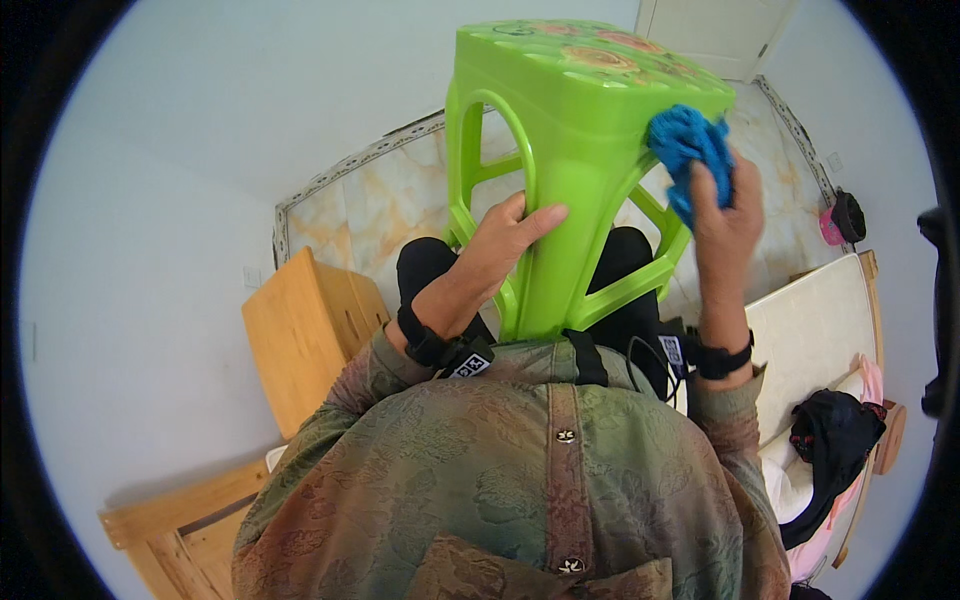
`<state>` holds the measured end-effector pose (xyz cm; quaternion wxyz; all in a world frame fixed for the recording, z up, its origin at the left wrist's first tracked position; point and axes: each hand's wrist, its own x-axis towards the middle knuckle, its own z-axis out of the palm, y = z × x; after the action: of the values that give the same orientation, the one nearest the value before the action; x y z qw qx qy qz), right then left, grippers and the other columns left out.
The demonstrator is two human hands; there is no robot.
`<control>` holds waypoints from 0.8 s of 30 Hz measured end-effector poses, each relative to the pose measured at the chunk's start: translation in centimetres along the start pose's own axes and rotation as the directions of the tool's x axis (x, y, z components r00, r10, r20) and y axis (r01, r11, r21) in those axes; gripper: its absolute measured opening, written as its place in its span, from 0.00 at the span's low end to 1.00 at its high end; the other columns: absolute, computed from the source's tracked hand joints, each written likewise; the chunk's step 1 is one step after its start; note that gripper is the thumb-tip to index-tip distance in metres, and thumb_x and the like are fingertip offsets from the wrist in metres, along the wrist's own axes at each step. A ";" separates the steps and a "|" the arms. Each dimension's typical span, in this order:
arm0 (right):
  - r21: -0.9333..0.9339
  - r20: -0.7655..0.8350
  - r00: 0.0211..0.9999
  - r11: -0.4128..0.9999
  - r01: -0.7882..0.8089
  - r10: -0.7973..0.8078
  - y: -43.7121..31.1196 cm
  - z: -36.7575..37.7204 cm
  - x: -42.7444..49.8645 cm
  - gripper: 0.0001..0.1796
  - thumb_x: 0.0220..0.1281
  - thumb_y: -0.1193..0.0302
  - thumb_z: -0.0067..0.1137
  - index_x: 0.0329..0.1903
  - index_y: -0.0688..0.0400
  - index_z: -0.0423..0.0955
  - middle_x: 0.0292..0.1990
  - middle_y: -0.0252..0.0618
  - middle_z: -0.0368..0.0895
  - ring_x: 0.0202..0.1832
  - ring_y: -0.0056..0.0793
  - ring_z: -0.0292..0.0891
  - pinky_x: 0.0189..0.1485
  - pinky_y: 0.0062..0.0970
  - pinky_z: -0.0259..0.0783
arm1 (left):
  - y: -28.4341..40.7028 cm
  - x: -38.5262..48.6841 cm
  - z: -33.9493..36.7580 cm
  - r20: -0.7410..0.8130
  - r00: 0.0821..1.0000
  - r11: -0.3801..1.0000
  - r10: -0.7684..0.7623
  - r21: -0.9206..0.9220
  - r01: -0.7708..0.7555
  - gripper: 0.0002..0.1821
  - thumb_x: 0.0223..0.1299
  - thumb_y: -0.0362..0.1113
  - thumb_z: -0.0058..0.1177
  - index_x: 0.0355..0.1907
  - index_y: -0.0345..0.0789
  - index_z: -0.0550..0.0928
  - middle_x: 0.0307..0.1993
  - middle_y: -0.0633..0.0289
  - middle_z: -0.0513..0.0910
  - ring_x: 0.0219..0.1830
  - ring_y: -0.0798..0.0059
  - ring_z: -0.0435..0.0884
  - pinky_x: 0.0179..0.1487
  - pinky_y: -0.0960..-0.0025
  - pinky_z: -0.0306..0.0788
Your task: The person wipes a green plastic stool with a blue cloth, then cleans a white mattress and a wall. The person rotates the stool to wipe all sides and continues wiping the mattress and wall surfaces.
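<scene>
A green plastic stool (574,142) with a rose-patterned seat stands tilted before me, its near leg close to my lap. My left hand (502,240) grips that leg, the thumb lying across its face and the fingers hidden behind the edge of the oval side opening. In my right hand (727,210) is a crumpled blue cloth (688,150), pressed against the stool's side just under the right rim of the seat. Part of the cloth is covered by my thumb and fingers.
To the left stands a wooden cabinet (300,337), with a wooden bed frame (187,510) at lower left. A mattress (817,315) lies at the right, with black clothing (836,435) on it. A pink bin (830,225) sits by the right wall; a white door (712,34) is beyond.
</scene>
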<state>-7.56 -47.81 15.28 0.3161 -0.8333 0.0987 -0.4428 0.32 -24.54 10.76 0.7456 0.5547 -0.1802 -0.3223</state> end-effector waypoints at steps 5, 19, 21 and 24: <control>0.016 0.200 0.922 0.942 0.335 -0.331 -4.0 3.3 -2.3 0.21 0.50 0.75 0.64 0.49 0.60 0.75 0.39 0.48 0.76 0.38 0.47 0.77 0.37 0.37 0.74 | 0.0 -0.6 -0.5 -0.131 0.991 1.000 0.015 0.010 -0.014 0.25 0.67 0.47 0.57 0.57 0.29 0.76 0.47 0.62 0.81 0.47 0.79 0.79 0.52 0.73 0.73; 0.197 0.617 0.768 0.978 0.063 -0.174 -1.2 2.6 -6.9 0.12 0.52 0.67 0.66 0.36 0.59 0.78 0.32 0.45 0.76 0.33 0.46 0.76 0.35 0.38 0.72 | -0.9 -0.2 -0.9 -0.170 0.984 0.998 0.048 -0.039 -0.055 0.30 0.65 0.53 0.58 0.55 0.27 0.75 0.47 0.60 0.81 0.47 0.78 0.79 0.51 0.73 0.73; 0.198 0.470 0.869 0.978 0.068 -0.156 -1.5 3.3 -5.1 0.11 0.52 0.66 0.67 0.34 0.59 0.78 0.31 0.44 0.75 0.33 0.45 0.76 0.34 0.37 0.71 | -0.9 -0.3 -0.8 -0.173 0.983 0.998 0.060 -0.023 -0.065 0.30 0.65 0.53 0.58 0.55 0.27 0.75 0.46 0.60 0.81 0.46 0.78 0.79 0.51 0.73 0.73; 0.026 0.247 0.941 0.972 0.233 -0.233 -1.4 4.7 -0.5 0.10 0.52 0.66 0.66 0.32 0.58 0.77 0.31 0.43 0.76 0.34 0.45 0.76 0.35 0.37 0.71 | -0.8 -0.2 -0.8 -0.174 0.983 0.998 0.058 -0.007 -0.060 0.29 0.66 0.53 0.57 0.54 0.27 0.75 0.46 0.60 0.81 0.46 0.78 0.79 0.50 0.73 0.74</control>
<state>-4.24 -44.42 13.90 0.2700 -0.8883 -0.0402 -0.3693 0.44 -23.98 9.82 0.7712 0.5704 -0.1289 -0.2518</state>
